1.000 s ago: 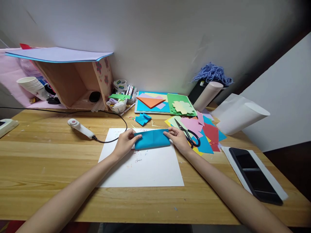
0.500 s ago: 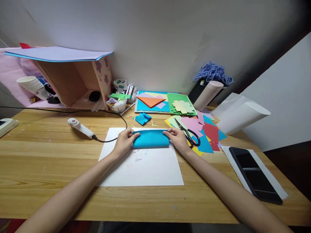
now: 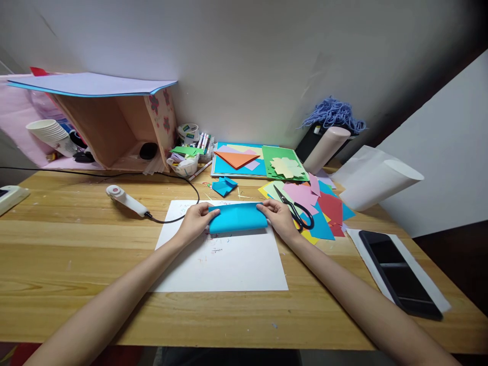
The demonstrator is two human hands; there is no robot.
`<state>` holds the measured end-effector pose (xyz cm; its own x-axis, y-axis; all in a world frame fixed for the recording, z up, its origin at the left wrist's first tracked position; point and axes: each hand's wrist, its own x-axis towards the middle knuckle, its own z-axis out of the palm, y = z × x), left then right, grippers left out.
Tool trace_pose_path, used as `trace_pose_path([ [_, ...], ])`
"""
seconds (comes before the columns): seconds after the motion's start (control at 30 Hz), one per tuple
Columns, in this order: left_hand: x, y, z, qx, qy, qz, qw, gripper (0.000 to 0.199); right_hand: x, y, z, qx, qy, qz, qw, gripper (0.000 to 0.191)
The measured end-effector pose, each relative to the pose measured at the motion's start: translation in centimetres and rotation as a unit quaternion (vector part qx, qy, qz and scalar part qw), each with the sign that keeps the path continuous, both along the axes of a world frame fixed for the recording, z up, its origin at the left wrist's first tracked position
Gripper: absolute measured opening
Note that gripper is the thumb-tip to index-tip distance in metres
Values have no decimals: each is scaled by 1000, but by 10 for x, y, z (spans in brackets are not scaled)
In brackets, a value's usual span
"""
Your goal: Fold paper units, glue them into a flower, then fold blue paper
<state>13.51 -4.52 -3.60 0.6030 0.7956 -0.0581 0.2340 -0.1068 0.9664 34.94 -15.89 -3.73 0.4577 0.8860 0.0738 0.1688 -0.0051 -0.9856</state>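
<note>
A sheet of blue paper [image 3: 238, 218], bent over on itself with a rounded near edge, is held level over a white sheet [image 3: 229, 269] marked with small coloured strokes. My left hand [image 3: 196, 222] pinches its far left corner between thumb and fingers. At the far right corner, my right hand [image 3: 278, 216] grips it the same way. Black-handled scissors [image 3: 295, 207] lie just beyond my right hand on coloured paper pieces. A small folded blue paper shape [image 3: 224, 186] rests on the table behind the held paper.
A white corded tool [image 3: 127, 202] lies at left, its black cable running across the wood. Coloured paper scraps [image 3: 330, 208] spread at right, near a black phone [image 3: 400, 274]. Behind stand an open box [image 3: 114, 122], a tub of scraps [image 3: 185, 165] and a white paper roll [image 3: 381, 178].
The blue paper has shifted very slightly to the right, and its near edge now tilts a little. Both hands keep their pinch on the same corners.
</note>
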Motion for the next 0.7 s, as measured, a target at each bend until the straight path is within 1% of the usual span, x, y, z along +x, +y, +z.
trace_pose_path([
  [0.2,-2,-1,7,10,17,-25,1000,30,0,0,1,-4,-19,-5,1000,34],
  [0.33,-4,0,8,12,15,-44,999,30,-1,-1,2,-7,-23,-13,1000,35],
  [0.47,-4,0,6,39,20,-43,998,30,0,-1,0,-5,-15,-13,1000,36],
  [0.7,-5,0,7,61,34,-44,997,31,1,-1,-2,-4,-13,-19,1000,36],
])
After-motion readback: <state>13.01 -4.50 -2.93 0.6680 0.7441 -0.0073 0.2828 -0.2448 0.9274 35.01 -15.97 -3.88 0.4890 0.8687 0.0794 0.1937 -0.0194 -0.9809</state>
